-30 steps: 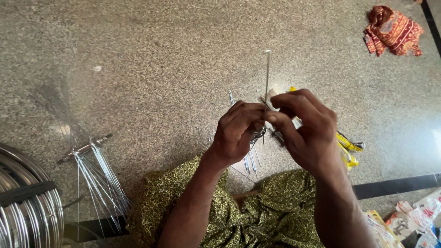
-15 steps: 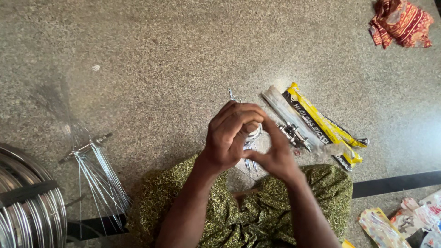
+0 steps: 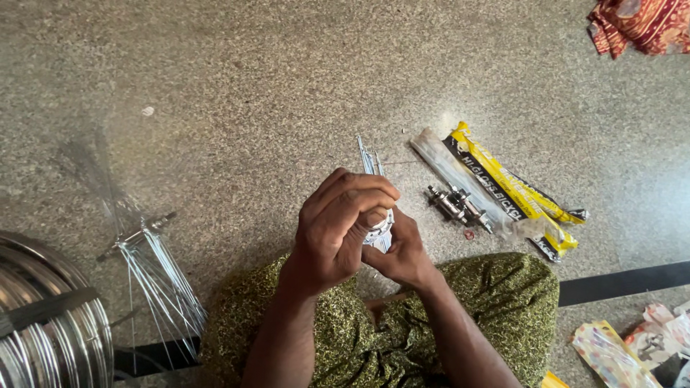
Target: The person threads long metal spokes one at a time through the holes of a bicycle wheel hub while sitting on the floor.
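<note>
**Both hands closed on a small metal hub with thin spokes**

Landmark: the hub (image 3: 379,228), held above the lap, just over the green patterned cloth (image 3: 489,302).

Far left of the hub: a stack of shiny metal rims (image 3: 43,323) bound by a dark strap; the count is not readable, several at least. Nearer, still left: one second hub with a fan of wire spokes (image 3: 147,266) lying on the speckled stone floor (image 3: 251,93); too many wires to count.

At the hub: left hand (image 3: 338,230) curled over the top, fingers wrapped tight around it. Right hand (image 3: 402,255) cupped beneath, fingers narrow, supporting it. Most of the hub is hidden by the fingers. A few thin spokes (image 3: 368,154), about three, stick up beyond it.

Handling, judged: the hub looks like solid metal, stiff, small but dense, and smooth enough to slip; best gripped around its barrel. The spokes look light, springy and easily bent, so they are best taken near the hub end.

Right of the hub: one small axle part (image 3: 456,205) on the floor, then two long packets, one clear (image 3: 449,169), one yellow and black (image 3: 510,187). Far upper right: one red patterned cloth (image 3: 640,25). Lower right: some crumpled wrappers (image 3: 632,348).
</note>
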